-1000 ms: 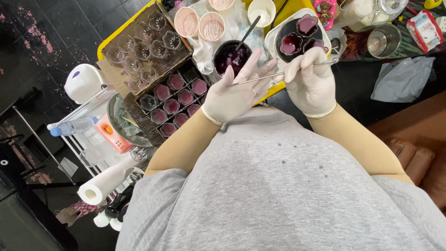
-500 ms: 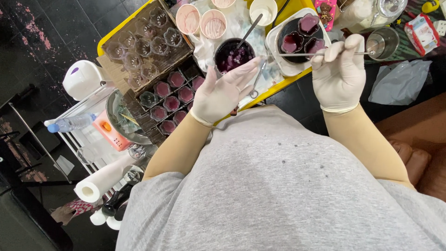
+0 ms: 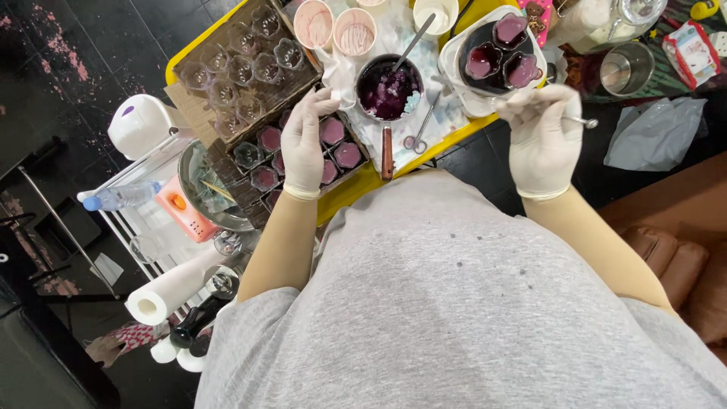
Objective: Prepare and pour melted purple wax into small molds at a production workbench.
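Both my hands wear white gloves. My left hand (image 3: 305,142) lies over a cardboard box of small glass cups with pinkish-purple filling (image 3: 338,144). Its fingertips reach the box's far row, and I cannot tell if they grip a cup. My right hand (image 3: 541,136) is closed on a thin metal utensil (image 3: 578,120), just in front of a white tray (image 3: 451,47) that holds three dark purple filled cups (image 3: 500,51). Between my hands stands a small pot of purple liquid (image 3: 388,89) with a wooden handle and a spoon in it.
A box of empty glass cups (image 3: 241,67) sits far left on the yellow table (image 3: 356,185). Small scissors (image 3: 416,138) lie on white paper. Pink cups (image 3: 335,26), a metal cup (image 3: 625,70), a plastic bag (image 3: 653,135), a paper roll (image 3: 170,291) and a water bottle (image 3: 121,197) surround it.
My left hand has let go of the utensil and moved left and down onto the box of filled cups. My right hand has drawn back from the tray, still holding the utensil.
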